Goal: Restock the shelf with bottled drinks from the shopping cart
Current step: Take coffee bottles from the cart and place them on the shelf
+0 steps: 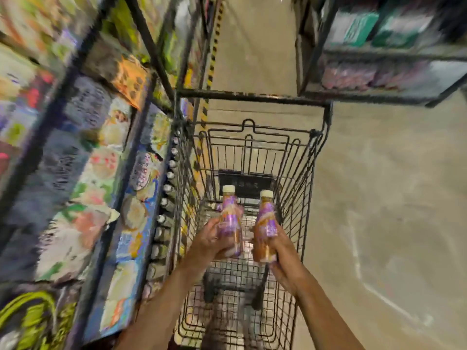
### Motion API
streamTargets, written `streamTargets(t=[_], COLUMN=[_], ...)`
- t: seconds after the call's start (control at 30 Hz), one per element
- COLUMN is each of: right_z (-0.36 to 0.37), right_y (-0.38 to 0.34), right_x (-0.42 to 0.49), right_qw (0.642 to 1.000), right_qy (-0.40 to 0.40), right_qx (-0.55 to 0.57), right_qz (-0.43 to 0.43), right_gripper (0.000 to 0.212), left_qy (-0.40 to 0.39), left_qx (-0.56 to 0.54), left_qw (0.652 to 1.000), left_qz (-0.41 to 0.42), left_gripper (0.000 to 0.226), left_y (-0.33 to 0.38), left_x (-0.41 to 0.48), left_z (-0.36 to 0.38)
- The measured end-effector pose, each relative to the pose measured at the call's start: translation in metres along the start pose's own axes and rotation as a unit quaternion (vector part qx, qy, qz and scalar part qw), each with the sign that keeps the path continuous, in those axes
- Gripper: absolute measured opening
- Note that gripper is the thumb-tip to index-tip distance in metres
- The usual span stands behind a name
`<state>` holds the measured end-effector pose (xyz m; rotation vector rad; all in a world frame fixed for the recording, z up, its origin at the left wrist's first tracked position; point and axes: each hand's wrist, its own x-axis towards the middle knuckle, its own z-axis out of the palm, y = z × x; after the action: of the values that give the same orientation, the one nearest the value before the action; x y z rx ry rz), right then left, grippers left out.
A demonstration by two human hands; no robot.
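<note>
**Sam:** Where are the drinks?

**Mia:** Two are up in the hands. The left bottle (231, 221) has a purple label and a pale cap. The left hand (212, 239) has its fingers curled round the low part. The right bottle (265, 223) looks the same, and the right hand (281, 251) is wrapped round its bottom half. Both caps stick up above the fingers.

**Sam:** What is under the hands?

**Mia:** The wire cart (303, 193). The bottles are held over it, side by side.

**Sam:** Which step is this?

**Mia:** I think it is the picking-up step. Both bottles are lifted, but not on the shelf yet.

**Sam:** What comes next?

**Mia:** The shelf (151, 46) is off to the left of the left hand. It has a row of white-capped bottles (168, 198) along its edge. The hands would need to swing that way and stand each bottle up in a gap. It is blurry there, so I cannot see a gap.
</note>
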<state>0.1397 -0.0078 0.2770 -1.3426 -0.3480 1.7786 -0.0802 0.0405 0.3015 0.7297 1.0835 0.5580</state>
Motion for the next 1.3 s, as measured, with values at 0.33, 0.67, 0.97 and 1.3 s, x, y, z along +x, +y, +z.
streamTargets(t=[0.33, 0.67, 0.97, 1.3], right_z=[0.078, 0.190, 0.287, 0.396], right_y=[-0.026, 0.019, 0.096, 0.146], right_x=[-0.104, -0.194, -0.312, -0.420], right_qw=[0.974, 0.912, 0.832, 0.751], right_qy=[-0.178, -0.333, -0.448, -0.565], right_qx=[-0.135, -0.236, -0.303, -0.298], right_qz=[-0.027, -0.049, -0.120, -0.167], right_gripper=[0.068, 0.068, 0.096, 0.057], left_qy=[0.148, 0.354, 0.487, 0.588], left_qx=[-0.064, -0.121, -0.125, -0.109], left_qw=[0.981, 0.896, 0.804, 0.712], left_qz=[0.111, 0.239, 0.318, 0.368], left_gripper=[0.087, 0.079, 0.102, 0.082], left_y=[-0.001, -0.046, -0.117, -0.129], left_x=[-0.171, -0.356, -0.552, -0.688], left_z=[0.007, -0.023, -0.020, -0.037])
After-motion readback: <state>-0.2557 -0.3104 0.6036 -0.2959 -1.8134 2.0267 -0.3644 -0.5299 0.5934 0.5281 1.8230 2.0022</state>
